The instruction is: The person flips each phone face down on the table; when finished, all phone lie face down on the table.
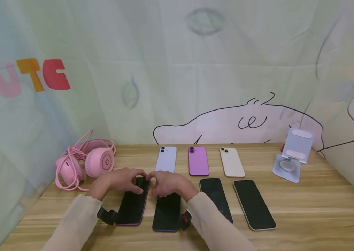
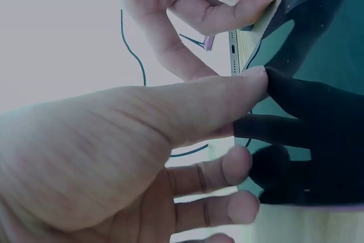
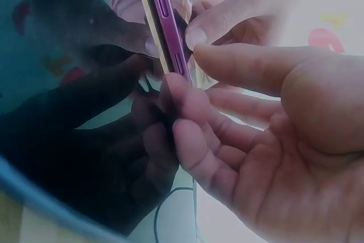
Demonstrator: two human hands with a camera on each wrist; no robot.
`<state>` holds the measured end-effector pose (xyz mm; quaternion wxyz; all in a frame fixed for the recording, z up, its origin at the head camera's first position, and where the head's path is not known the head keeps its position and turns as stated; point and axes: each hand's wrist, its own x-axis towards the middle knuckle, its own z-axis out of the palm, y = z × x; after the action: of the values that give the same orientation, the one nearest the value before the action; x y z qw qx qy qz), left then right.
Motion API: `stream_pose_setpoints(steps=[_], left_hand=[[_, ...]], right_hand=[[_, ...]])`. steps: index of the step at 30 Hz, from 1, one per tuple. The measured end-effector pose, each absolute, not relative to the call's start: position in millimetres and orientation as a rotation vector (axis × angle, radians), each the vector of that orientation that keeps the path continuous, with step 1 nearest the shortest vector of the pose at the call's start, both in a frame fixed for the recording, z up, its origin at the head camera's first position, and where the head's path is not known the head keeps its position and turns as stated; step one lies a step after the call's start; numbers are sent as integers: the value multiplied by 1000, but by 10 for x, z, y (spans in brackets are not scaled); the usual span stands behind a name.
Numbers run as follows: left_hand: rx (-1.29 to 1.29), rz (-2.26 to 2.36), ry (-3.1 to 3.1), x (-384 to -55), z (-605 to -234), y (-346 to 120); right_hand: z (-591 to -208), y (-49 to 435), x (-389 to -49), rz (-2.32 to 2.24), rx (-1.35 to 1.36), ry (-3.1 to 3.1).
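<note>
Near the table's left, my left hand (image 1: 125, 179) bends over the upper end of a black-screened smartphone with a purple edge (image 1: 131, 205). Its thumb (image 2: 227, 92) lies over the glass, the other fingers loosely bent. My right hand (image 1: 167, 183) is over the upper end of a smartphone with a blue edge (image 1: 167, 214), fingers curled with nothing seen between them. The index fingertips of both hands come close together by the purple-edged phone's upper right corner. In the right wrist view, its purple side (image 3: 165, 9) with buttons shows beside my fingers. Exact fingertip contact is unclear.
Two more smartphones lie screen up, one black (image 1: 216, 198) and one light-edged (image 1: 254, 205). Behind lie a pale blue phone (image 1: 166, 158), a purple phone (image 1: 198, 161) and a cream phone (image 1: 232, 162), backs up. Pink headphones (image 1: 98, 162) sit left; a blue stand (image 1: 297, 146) stands right.
</note>
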<state>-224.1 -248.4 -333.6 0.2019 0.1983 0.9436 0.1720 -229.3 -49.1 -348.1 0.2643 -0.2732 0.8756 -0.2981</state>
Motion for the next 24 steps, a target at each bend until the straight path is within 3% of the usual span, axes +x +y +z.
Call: stream_pose_setpoints(steps=[13,24], left_hand=[[558,388,2624,-2214,-3290,-2629],[575,538,2531,-2256,-3294,-2710]], right_hand=[[-3491,-575,-2229,-816,-777,2416],[-3499,-653,-2145,-989,-618,2369]])
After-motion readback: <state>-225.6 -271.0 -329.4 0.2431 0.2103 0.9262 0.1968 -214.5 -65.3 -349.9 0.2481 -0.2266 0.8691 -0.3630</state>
